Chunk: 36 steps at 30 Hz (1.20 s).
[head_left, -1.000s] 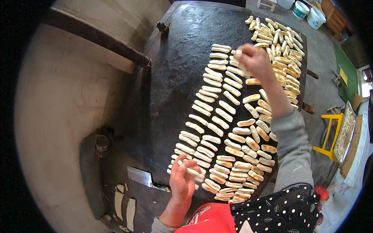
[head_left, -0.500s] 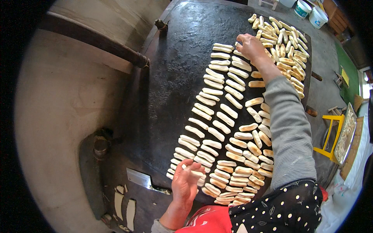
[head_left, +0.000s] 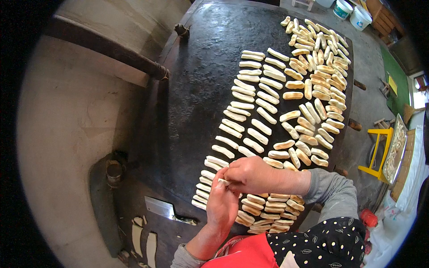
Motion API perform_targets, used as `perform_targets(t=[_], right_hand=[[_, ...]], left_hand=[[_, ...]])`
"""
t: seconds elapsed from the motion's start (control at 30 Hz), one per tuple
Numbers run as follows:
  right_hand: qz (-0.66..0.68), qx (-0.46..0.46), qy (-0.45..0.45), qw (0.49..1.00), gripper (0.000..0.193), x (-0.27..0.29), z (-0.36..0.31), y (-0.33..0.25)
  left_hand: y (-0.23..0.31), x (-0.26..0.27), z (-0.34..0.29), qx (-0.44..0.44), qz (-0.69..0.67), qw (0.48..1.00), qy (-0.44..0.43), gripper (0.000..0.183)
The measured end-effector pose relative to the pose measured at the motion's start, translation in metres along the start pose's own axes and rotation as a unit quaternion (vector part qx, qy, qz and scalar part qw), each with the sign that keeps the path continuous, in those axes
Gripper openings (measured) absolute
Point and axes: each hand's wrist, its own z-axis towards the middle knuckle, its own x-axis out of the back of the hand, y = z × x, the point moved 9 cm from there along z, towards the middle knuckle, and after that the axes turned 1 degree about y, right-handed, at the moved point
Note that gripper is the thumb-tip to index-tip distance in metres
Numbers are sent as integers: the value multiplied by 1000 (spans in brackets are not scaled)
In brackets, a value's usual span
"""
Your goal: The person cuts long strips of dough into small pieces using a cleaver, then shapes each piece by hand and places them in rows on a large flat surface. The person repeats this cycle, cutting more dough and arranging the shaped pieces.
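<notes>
My left hand (head_left: pixel 222 204) is raised over the near part of a large dark griddle (head_left: pixel 201 102), its fingers curled around a small pale piece of dough (head_left: pixel 224 182). Meeting it from the right, my right hand (head_left: pixel 252 175) has its fingers closed on the same piece; most of the dough is hidden between the hands. Beyond them lie two slanting rows of pale dough sticks (head_left: pixel 245 112). To the right are many lightly browned sticks (head_left: pixel 292 95), heaped more thickly toward the far right. More browned sticks (head_left: pixel 275 207) sit below my right forearm.
At the lower left lie a cleaver (head_left: pixel 159 207) and flat dough strips (head_left: pixel 151 248). A wooden beam (head_left: pixel 107 48) runs along the left wall. Off the right side stand a yellow stool (head_left: pixel 377 154) with a tray (head_left: pixel 395 152), and white buckets (head_left: pixel 360 18) farther back.
My right hand has left the far end of the second row, where a dough stick now lies, and come back to my left hand. The left hand has turned toward it.
</notes>
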Motion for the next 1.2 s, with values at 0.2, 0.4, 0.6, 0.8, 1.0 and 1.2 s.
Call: perform_targets(t=[0.2, 0.4, 0.6, 0.8, 1.0, 1.2], right_hand=[[-193, -55, 237, 951, 9, 155, 56, 90], [-434, -252, 206, 840, 12, 234, 120, 192], [-487, -295, 136, 810, 12, 225, 139, 236], [-569, 219, 176, 773, 27, 190, 108, 154], [-275, -142, 109, 944, 36, 97, 8, 109], [-21, -265, 6, 964, 32, -92, -63, 28]], left_hand=[[11, 41, -13, -18, 29, 999, 32, 57], [5, 99, -48, 5, 28, 995, 97, 47], [8, 143, -83, -10, 4, 988, 154, 43], [6, 187, -128, -32, 21, 977, 211, 34], [-19, 252, -188, 1, 51, 975, 218, 32], [-40, 322, -251, 1, 1, 959, 284, 25]])
